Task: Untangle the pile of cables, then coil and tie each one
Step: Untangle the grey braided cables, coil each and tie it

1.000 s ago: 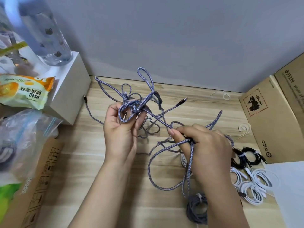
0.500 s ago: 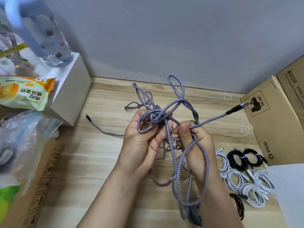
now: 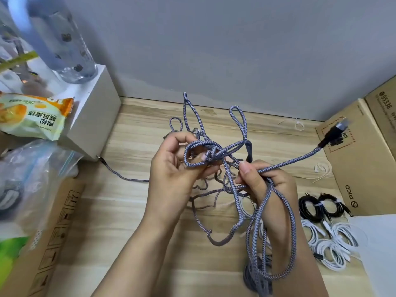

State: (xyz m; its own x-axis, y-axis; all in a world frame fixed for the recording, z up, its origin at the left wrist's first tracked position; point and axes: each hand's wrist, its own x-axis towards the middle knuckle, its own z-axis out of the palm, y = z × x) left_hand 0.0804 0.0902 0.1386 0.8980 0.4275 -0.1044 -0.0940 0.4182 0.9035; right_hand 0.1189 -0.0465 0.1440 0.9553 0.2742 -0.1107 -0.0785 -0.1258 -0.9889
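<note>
Pale wood-grain desk under us, we are mid-untangling: our left hand grips the knotted clump of grey-blue braided cable, lifted above the desk, while our right hand pinches a strand leading to its plug. Next, we judge, that free end must be threaded back through the knot.

both forearms are bare up to the lower edge of the view, with no sleeve showing. the left hand and the right hand wear no gloves, rings, watch or bands. the fingernails that show are short and unpainted.
</note>
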